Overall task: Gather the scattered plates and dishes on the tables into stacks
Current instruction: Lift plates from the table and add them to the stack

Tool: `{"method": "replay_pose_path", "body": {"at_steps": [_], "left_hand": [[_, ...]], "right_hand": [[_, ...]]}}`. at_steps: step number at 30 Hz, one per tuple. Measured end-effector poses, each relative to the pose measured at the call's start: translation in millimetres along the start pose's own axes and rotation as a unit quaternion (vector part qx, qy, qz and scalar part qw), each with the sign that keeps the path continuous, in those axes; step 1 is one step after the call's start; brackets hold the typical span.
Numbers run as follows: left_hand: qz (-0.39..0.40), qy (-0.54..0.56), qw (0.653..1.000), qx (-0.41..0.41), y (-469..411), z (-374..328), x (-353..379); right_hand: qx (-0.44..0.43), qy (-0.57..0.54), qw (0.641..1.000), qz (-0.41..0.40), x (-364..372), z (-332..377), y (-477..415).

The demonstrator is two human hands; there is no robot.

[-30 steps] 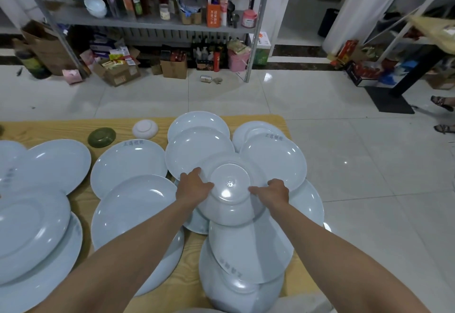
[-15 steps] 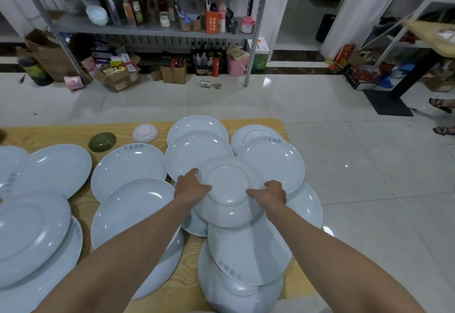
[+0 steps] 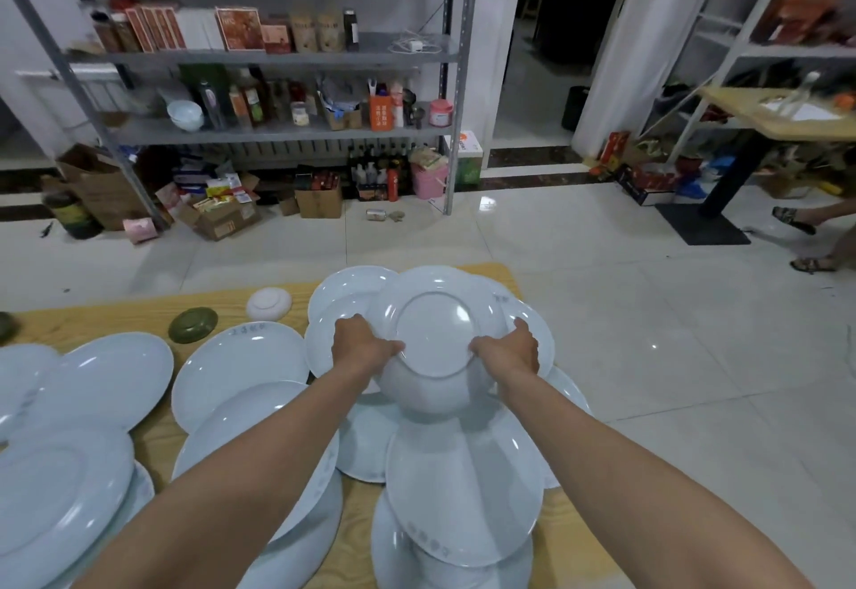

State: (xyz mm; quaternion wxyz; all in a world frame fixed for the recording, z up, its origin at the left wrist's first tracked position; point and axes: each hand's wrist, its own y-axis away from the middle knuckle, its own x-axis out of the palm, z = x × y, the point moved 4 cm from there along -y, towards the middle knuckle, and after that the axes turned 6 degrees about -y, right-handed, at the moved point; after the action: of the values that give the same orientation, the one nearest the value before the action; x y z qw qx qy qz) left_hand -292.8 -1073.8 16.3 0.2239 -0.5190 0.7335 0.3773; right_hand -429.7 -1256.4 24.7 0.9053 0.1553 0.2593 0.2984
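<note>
The dish (image 3: 437, 338) is white and turned bottom-up, its foot ring facing the camera. It is held over the cluster of plates at the far right end of the counter (image 3: 116, 310). The left grip (image 3: 366, 347) holds its left rim, thumb lying towards the foot ring and fingers curled under the edge. The right grip (image 3: 509, 350) clasps the right rim in the same way. The dish seems to be clear of the plates beneath it, though the angle does not settle this.

Under and behind the dish, round white plates overlap one another: one far plate (image 3: 345, 285) shows past the left grip, and another (image 3: 539, 338) peeps out beside the right grip. Nearer the person, a plate with grey lettering on its rim (image 3: 463, 496) sits on top of a low pile. To the left lie a lettered plate (image 3: 241, 370), a broad oval plate (image 3: 106, 380) and, nearer, a large plate (image 3: 60, 491), all overlapping their neighbours.

At the far edge of the counter a small green dish (image 3: 192, 324) and a small white dish (image 3: 269, 304) sit upside down, just beside each other.

Beyond the counter is a tiled floor (image 3: 602, 310). A metal shelf (image 3: 278, 132) holds bottles, jars and boxes, with cardboard boxes (image 3: 217, 218) below it. Sandalled feet (image 3: 794, 220) show at the right edge.
</note>
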Motion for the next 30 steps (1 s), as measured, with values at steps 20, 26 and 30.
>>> {"method": "replay_pose_path", "body": {"at_steps": [20,26,30], "left_hand": [[0.063,0.319,0.939,0.112,34.3,-79.2,0.2],[0.096,0.279,0.951,0.096,36.9,-63.1,7.9],[0.094,0.242,0.962,0.086,27.8,-45.2,17.8]], "right_hand": [[0.070,-0.397,0.913,-0.058,-41.4,-0.3,6.4],[0.043,-0.343,0.938,-0.008,-46.7,-17.3,-4.8],[0.010,-0.348,0.933,0.096,-50.5,-17.9,4.7]]}}
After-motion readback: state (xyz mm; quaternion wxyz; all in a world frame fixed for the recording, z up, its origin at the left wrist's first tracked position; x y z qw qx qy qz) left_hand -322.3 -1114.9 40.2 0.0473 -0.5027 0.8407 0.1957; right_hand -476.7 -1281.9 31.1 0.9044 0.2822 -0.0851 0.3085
